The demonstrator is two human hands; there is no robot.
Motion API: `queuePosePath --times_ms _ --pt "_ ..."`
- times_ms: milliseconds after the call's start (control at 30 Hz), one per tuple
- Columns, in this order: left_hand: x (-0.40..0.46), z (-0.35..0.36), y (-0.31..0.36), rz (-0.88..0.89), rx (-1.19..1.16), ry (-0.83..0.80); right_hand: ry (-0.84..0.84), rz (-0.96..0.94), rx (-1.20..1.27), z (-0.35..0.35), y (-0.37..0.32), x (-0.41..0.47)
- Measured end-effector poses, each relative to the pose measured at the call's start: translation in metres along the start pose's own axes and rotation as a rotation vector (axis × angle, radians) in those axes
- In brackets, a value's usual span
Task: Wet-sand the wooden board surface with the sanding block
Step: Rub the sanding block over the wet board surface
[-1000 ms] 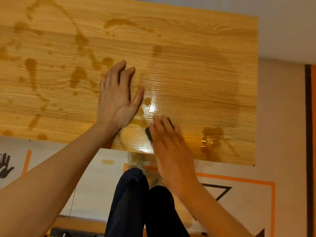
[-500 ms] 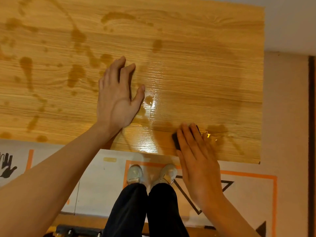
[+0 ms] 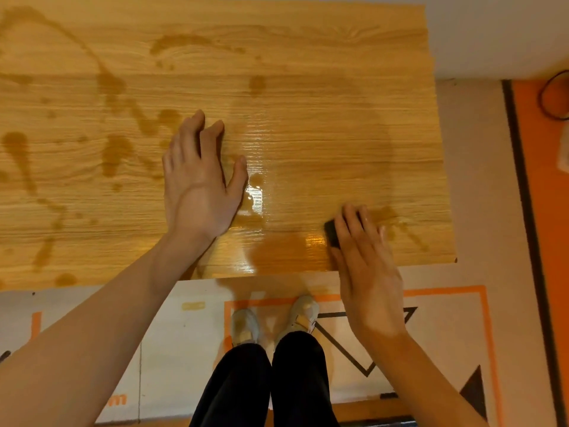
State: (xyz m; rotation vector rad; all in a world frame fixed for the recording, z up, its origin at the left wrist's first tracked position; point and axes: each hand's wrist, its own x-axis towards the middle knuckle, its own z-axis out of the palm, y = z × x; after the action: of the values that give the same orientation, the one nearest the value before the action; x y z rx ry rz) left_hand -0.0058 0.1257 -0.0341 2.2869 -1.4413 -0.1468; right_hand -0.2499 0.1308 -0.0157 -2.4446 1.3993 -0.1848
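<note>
- right hand (image 3: 366, 272) has its fingers straight and close together, pressing flat on the dark sanding block (image 3: 332, 234), which sits near the wooden board (image 3: 308, 87)'s near edge, toward its right corner
- left hand (image 3: 200, 180) lies flat mid-board, fingers loosely spread, steadying it
- looks like mid-sanding to me: a glossy wet patch (image 3: 277, 254) just left of the block
- next stroke probably needs even pressure, working toward the board's drier far side

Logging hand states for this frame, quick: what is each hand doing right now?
Left hand: open, flat on the wooden board, holding nothing.
Right hand: open, straight fingers pressing the sanding block onto the board.
</note>
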Motion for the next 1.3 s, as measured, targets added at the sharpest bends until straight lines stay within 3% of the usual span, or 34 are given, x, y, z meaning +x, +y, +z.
queuePosePath --times_ms 233,467,733,933,1167,1300 --pt "-0.001 -0.001 -0.001 -0.019 -0.001 -0.021 0.095 0.135 0.000 -0.014 0.016 0.130" --pt "0.000 0.001 -0.004 -0.011 -0.003 -0.055 0.159 0.107 0.055 0.000 0.007 -0.026" --pt "0.001 0.003 -0.005 -0.015 0.023 -0.060 0.166 0.201 0.096 -0.022 0.051 0.097" --pt "0.000 0.003 -0.004 -0.008 0.010 -0.042 0.223 0.168 0.142 -0.006 0.043 -0.024" --pt "-0.001 0.007 -0.006 0.042 0.058 0.001 0.157 0.187 0.100 -0.032 0.090 0.092" --pt "-0.001 0.008 -0.007 0.043 0.054 0.027 0.183 0.199 0.116 -0.027 0.094 0.058"
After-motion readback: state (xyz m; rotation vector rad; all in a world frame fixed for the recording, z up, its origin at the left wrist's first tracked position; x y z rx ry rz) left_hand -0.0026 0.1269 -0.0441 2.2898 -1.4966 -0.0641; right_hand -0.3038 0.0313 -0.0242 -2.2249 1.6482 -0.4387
